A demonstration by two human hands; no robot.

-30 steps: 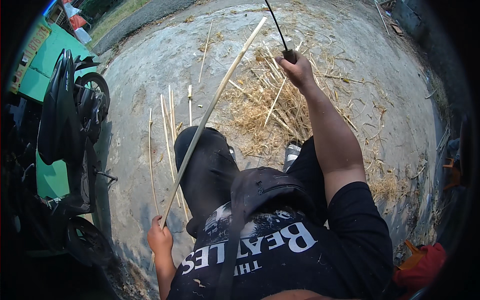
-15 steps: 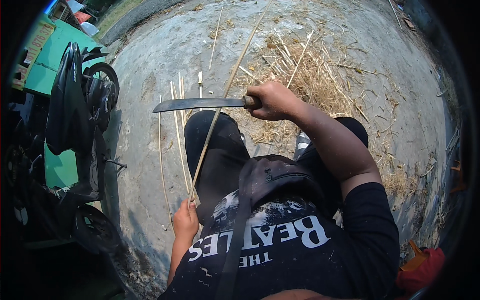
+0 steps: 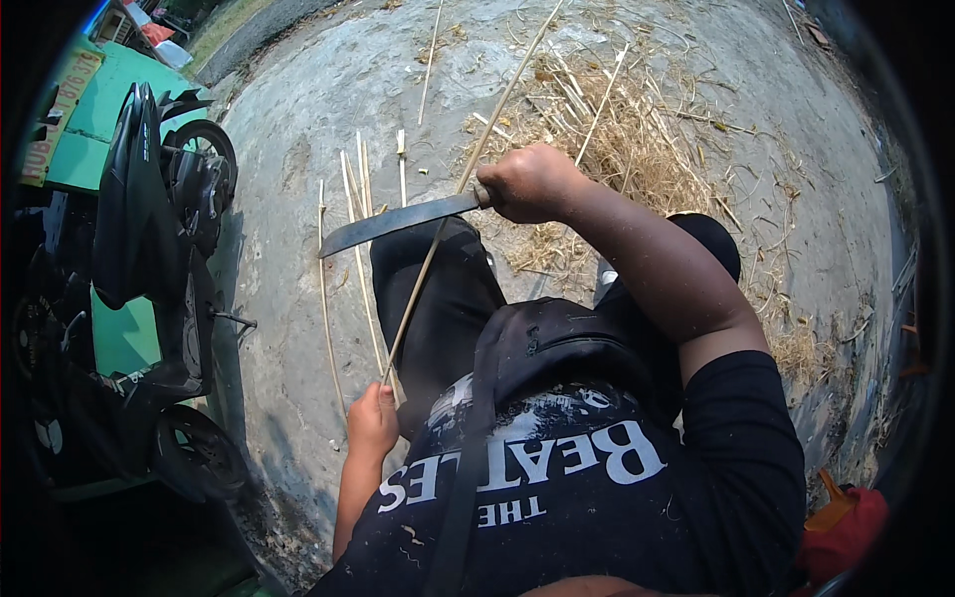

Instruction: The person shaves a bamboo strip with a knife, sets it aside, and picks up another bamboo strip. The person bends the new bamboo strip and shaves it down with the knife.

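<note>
A long, thin strip that looks like split bamboo (image 3: pixel 504 104) slants over my left knee, its far end reaching the top of the view. Its near end is pinched in my left hand (image 3: pixel 372 422), low beside my left thigh. My right hand (image 3: pixel 533 184) is wrapped round the handle of a machete (image 3: pixel 393 225), just above my lap. The broad blade points left and crosses the strip near my knee, its tip tilted toward me. Whether the edge bites into the strip, I cannot tell.
Several pale strips (image 3: pixel 363 179) lie on the concrete ground (image 3: pixel 284 328) beyond and left of my knee. A heap of shavings (image 3: pixel 637 149) spreads ahead to the right. A black motorbike (image 3: pixel 149 219) stands at the left. Something red (image 3: pixel 846 537) sits at the lower right.
The machete has tilted, its tip swinging toward me and slightly right while my right hand moved a little away and left. My left hand stays nearly in place on the strip.
</note>
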